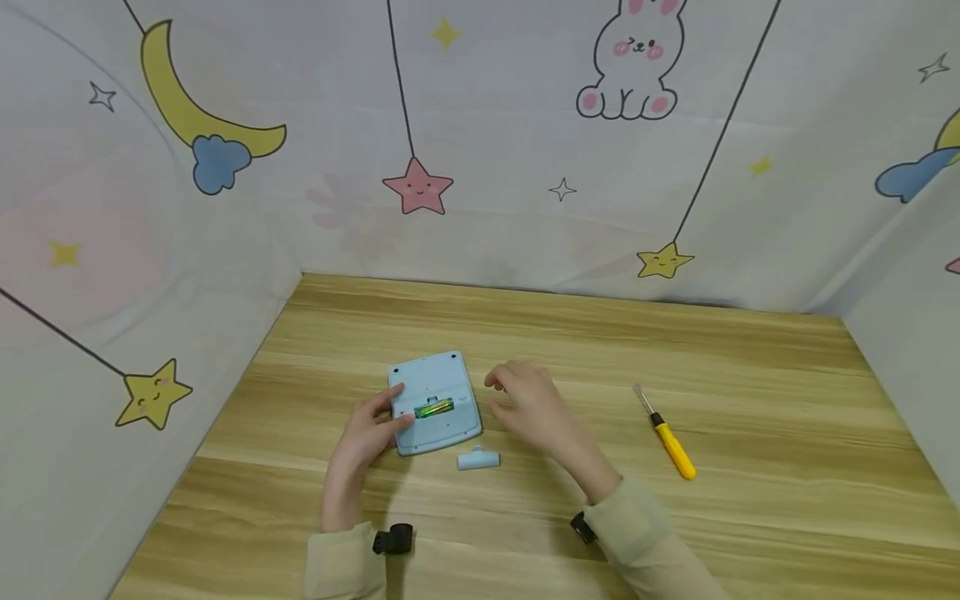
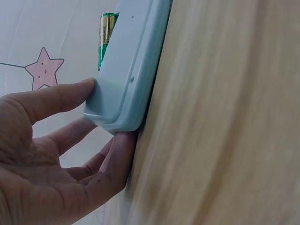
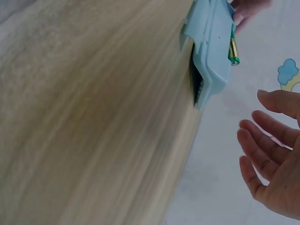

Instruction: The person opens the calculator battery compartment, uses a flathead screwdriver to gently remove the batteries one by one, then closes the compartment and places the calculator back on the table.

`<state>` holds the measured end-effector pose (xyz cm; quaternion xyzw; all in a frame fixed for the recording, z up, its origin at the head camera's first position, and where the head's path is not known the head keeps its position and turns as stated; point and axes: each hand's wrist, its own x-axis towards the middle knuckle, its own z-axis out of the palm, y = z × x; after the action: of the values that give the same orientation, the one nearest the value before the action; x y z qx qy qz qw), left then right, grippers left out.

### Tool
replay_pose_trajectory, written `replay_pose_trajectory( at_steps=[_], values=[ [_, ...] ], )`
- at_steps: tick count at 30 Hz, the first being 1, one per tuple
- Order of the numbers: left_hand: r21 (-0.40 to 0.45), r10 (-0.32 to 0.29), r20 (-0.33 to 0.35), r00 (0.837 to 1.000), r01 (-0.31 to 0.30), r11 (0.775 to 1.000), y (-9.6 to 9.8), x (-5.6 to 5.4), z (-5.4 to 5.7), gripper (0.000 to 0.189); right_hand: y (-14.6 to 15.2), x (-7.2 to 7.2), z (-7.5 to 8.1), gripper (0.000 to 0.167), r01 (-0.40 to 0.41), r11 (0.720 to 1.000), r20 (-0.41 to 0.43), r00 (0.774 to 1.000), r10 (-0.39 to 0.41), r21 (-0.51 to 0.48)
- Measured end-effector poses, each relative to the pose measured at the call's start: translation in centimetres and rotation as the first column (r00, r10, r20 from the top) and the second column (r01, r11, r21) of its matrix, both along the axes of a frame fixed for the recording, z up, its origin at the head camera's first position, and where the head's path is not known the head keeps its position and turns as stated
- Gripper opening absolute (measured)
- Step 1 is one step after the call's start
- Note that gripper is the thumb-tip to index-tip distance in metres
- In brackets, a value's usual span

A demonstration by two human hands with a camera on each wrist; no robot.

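A light-blue calculator (image 1: 435, 375) lies back side up on the table, its battery compartment uncovered. One green and gold battery (image 1: 435, 407) sits at that compartment; both wrist views show it standing out from the back surface. My left hand (image 1: 367, 429) grips the calculator's left edge, thumb on the back and other fingers along the side and under the edge (image 2: 124, 126). To the right of the calculator, my right hand (image 1: 528, 404) hovers with loosely bent fingers, touching nothing. Just below the calculator lies the small light-blue battery cover (image 1: 478, 460).
On the right of the wooden table (image 1: 787, 433) lies a screwdriver (image 1: 675, 450) with a yellow handle, its tip pointing away. A white curtain (image 1: 510, 242) printed with stars and a rabbit hangs behind the table and along both sides.
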<state>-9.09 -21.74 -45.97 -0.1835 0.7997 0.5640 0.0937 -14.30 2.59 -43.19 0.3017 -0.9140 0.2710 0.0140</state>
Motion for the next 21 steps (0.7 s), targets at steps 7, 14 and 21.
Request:
replay_pose_trajectory(
  at_steps=[7, 14, 21],
  values=[
    [0.012, 0.003, -0.001, 1.000, -0.003, 1.000, 0.0, 0.0, 0.0, 0.060, -1.3, -0.1, -0.6, 0.026, -0.083, 0.995, -0.009, 0.996, 0.084, 0.049],
    [0.012, 0.001, 0.002, 1.000, -0.001, 1.000, 0.0, 0.0, 0.0, 0.060, -2.6, -0.2, -1.1, 0.026, -0.120, 0.986, -0.068, 0.989, 0.128, 0.114],
    [0.008, 0.001, 0.005, 1.000, -0.001, 1.000, 0.0, 0.0, 0.1, 0.060, -3.7, -0.3, -1.4, 0.025, -0.154, 0.975, -0.069, 0.984, 0.166, 0.162]
  ],
)
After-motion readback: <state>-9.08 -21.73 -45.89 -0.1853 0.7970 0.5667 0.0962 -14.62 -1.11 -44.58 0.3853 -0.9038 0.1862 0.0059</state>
